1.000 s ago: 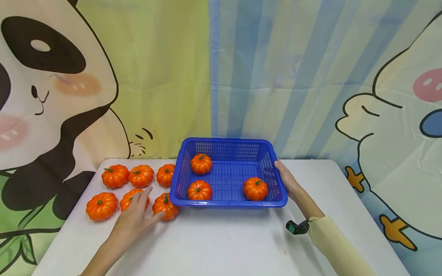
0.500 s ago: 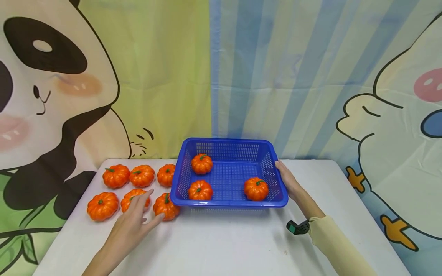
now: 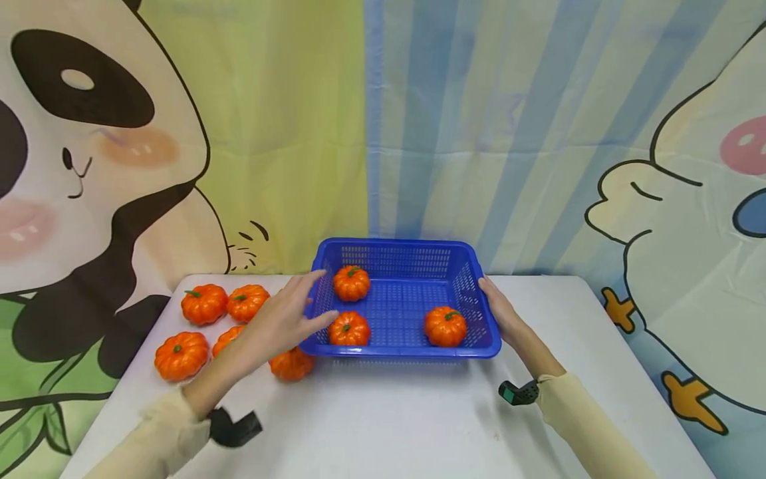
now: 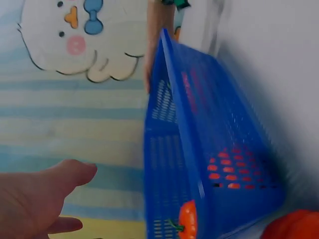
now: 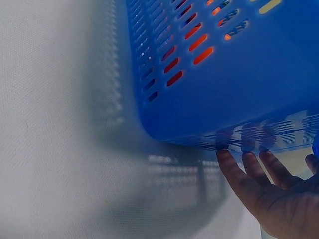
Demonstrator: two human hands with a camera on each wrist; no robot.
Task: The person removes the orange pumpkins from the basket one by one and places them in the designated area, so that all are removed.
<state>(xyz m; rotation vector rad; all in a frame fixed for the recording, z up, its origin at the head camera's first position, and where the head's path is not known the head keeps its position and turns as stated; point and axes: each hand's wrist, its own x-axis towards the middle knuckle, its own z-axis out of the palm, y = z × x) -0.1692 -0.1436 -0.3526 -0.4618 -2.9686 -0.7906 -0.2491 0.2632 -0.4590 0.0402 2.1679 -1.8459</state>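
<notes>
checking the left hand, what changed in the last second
The left hand left the pumpkins on the table and moved right to the blue basket's left rim, fingers open, holding nothing. The right hand stayed against the right side; three pumpkins remain inside.

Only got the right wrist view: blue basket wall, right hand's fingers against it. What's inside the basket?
Observer: Three orange pumpkins sit in the blue basket, two by its left wall and one near the right.
Operator: Where's the left hand?
Observer: The left hand is at the basket's left wall, fingers straight, nothing in its grip. I can't tell if it's touching.
Operator: Anything outside the basket?
Observer: Five loose pumpkins show on the white table left of the basket. The left hand may hide more.
</notes>
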